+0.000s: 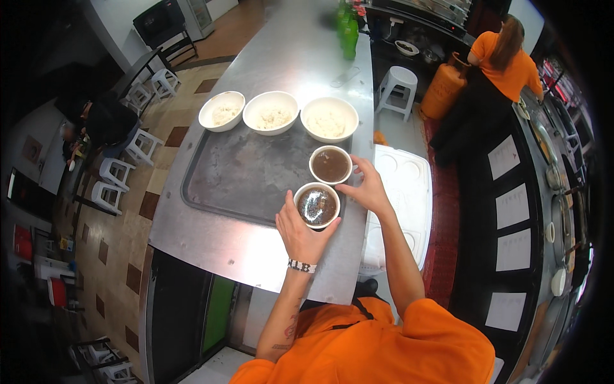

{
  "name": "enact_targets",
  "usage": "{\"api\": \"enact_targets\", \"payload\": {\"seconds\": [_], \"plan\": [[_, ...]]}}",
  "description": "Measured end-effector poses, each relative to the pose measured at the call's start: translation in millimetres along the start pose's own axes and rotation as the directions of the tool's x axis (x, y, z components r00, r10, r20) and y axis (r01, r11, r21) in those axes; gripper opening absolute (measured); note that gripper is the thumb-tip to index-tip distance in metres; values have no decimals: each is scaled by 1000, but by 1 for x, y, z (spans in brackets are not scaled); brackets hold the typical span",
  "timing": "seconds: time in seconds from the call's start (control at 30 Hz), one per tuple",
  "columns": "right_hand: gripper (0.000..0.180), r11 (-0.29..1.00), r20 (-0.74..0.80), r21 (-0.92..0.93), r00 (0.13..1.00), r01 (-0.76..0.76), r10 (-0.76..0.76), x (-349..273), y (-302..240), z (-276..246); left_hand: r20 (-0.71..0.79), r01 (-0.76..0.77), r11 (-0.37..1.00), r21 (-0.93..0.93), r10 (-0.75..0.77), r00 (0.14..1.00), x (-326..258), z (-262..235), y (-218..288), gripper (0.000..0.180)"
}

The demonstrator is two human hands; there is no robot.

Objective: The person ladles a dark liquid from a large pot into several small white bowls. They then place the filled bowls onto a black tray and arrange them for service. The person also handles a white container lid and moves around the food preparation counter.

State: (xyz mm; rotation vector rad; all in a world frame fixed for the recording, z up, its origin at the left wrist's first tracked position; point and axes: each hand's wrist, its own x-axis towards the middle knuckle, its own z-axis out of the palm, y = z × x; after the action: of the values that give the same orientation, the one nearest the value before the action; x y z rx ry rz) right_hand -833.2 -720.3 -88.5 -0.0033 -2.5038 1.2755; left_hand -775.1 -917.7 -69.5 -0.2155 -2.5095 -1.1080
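Two white cups of dark brown liquid stand close together at the right side of a dark tray [246, 163]. My left hand [299, 234] is wrapped round the nearer cup [317, 205], thumb on its right side and fingers on its left. The farther cup [330, 164] is gripped from the right by my right hand [367, 187], its fingers curved against the wall. Along the tray's far edge sit three white bowls: a left bowl [222, 111], a middle bowl [271, 113] and a right bowl [329, 120], each with pale food that looks like rice.
The tray lies on a steel counter [204, 246]. Green bottles [349, 37] stand at its far end. To the right are a white lidded box [400, 205], a white stool [397, 89] and an orange gas cylinder [443, 86]. A co-worker in orange [495, 61] stands at the far right.
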Motion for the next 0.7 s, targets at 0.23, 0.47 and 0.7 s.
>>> {"api": "enact_targets", "payload": {"seconds": [0.23, 0.47, 0.7], "plan": [[77, 998, 27, 54, 999, -30, 28, 0, -9, 3, -4, 22, 1000, 13, -22, 1000, -2, -2, -1, 111], [45, 968, -180, 241, 977, -65, 110, -25, 12, -34, 85, 19, 996, -85, -12, 996, -21, -13, -2, 113], [26, 953, -251, 159, 923, -258, 291, -129, 94, -129, -118, 89, 974, -208, -115, 986, -117, -28, 27, 75]]}}
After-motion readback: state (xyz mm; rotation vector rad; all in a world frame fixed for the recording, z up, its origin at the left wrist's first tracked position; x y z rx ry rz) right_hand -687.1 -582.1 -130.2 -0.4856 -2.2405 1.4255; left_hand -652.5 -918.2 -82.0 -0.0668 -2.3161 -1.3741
